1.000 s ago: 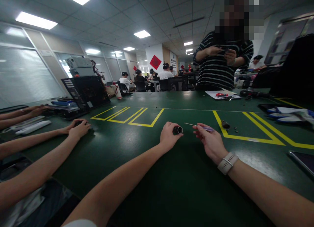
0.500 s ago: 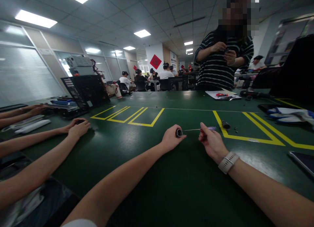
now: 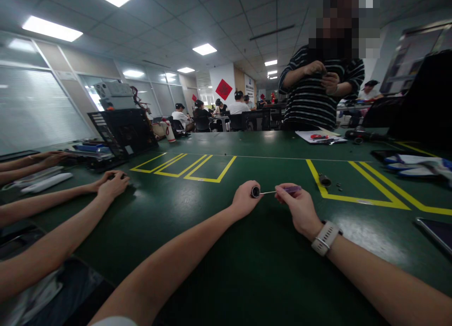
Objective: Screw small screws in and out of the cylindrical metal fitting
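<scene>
My left hand (image 3: 245, 199) is closed round a small dark cylindrical part (image 3: 255, 192), its round open end facing me. Between the fingers of my right hand (image 3: 298, 206) is a slim screwdriver (image 3: 291, 189) with a purplish handle. Its thin shaft points left, and the tip meets the right side of the cylindrical part; I cannot tell whether it sits inside. Right of my right hand, a second dark cylindrical piece (image 3: 324, 180) lies on the table by the yellow tape, with several tiny dark bits (image 3: 339, 186) beside it.
The green table (image 3: 197, 232) carries yellow tape outlines (image 3: 203, 178). A co-worker's hands (image 3: 115, 182) hold a dark part at left, near an open computer case (image 3: 123, 128). Across stands a person in a striped top (image 3: 310, 100). Gloves (image 3: 416, 165), a tablet-like device (image 3: 436, 233) and papers (image 3: 307, 137) lie right.
My right hand has moved left with the screwdriver, bringing its tip up to the cylindrical part. My left hand has turned slightly, still holding that part.
</scene>
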`<state>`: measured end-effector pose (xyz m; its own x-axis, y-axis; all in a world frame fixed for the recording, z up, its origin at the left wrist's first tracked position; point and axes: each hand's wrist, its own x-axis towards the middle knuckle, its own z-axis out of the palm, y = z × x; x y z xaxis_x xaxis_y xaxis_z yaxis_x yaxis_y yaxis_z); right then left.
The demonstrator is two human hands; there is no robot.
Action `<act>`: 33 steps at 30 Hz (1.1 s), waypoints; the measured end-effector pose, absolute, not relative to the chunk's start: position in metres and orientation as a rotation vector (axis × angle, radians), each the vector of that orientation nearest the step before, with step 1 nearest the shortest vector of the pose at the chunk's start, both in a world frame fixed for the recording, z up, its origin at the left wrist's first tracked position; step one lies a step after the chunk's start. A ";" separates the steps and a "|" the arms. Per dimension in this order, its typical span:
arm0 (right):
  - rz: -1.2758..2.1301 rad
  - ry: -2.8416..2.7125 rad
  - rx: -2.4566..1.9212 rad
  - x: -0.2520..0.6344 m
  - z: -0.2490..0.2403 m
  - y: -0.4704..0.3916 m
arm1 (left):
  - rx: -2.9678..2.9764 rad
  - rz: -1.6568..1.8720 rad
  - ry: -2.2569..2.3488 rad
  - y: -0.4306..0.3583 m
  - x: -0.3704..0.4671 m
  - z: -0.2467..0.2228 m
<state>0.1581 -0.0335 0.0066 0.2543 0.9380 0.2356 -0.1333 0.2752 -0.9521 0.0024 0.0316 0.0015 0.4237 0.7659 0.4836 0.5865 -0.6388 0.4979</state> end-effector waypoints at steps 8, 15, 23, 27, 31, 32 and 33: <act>0.881 -1.233 -1.035 0.155 0.014 -0.048 | 2.680 0.913 1.101 0.026 0.003 0.006; 1.166 -1.066 -0.971 0.160 0.006 -0.036 | 2.522 0.973 1.024 0.032 0.000 0.002; 1.295 -0.987 -0.913 0.159 0.007 -0.036 | 2.341 1.049 0.920 0.036 0.000 0.000; 1.309 -0.999 -0.908 0.158 0.007 -0.036 | 2.289 1.080 0.943 0.037 0.002 -0.001; 1.314 -0.994 -0.915 0.157 0.008 -0.036 | 2.347 1.065 0.994 0.037 0.002 -0.002; 1.317 -0.989 -0.917 0.157 0.009 -0.037 | 2.379 1.046 1.007 0.037 0.002 -0.002; 1.321 -0.983 -0.918 0.157 0.009 -0.037 | 2.417 1.022 1.021 0.036 0.002 -0.002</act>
